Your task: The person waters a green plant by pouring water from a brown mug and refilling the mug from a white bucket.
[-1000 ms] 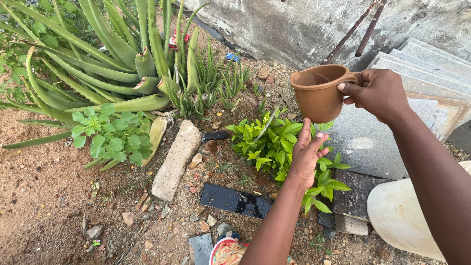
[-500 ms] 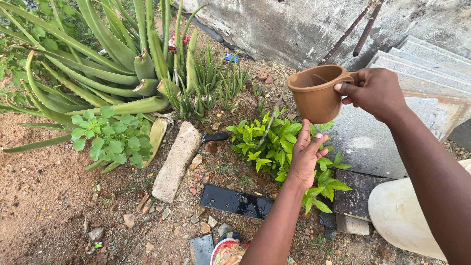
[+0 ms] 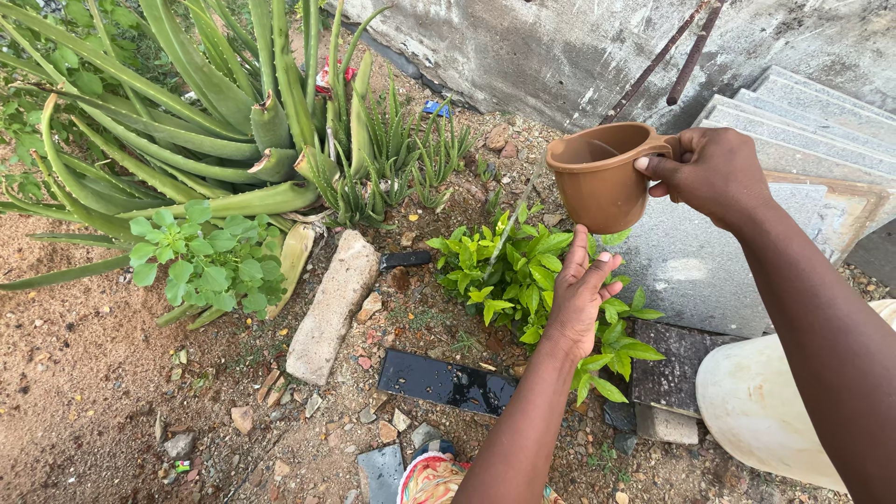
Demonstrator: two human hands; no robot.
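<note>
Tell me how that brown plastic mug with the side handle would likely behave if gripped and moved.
The brown mug looks like thin moulded plastic, so probably stiff and light when empty. The right hand carries it by the handle alone, suggesting little weight. Its open top tilts slightly, so any contents could slosh; whether it holds any, I cannot tell.

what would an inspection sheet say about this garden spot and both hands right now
surface: bare sandy ground strewn with small stones
job's things: brown plastic mug held by its handle above a small leafy plant
clutter: long pale stone, wet dark tile, stacked grey slabs
grippers: right hand closed on the mug handle; left hand open, palm up, fingertips just under the mug
cables: nothing seen
surroundings: big aloe plant, concrete wall, two rusty rods, pale round container
</note>
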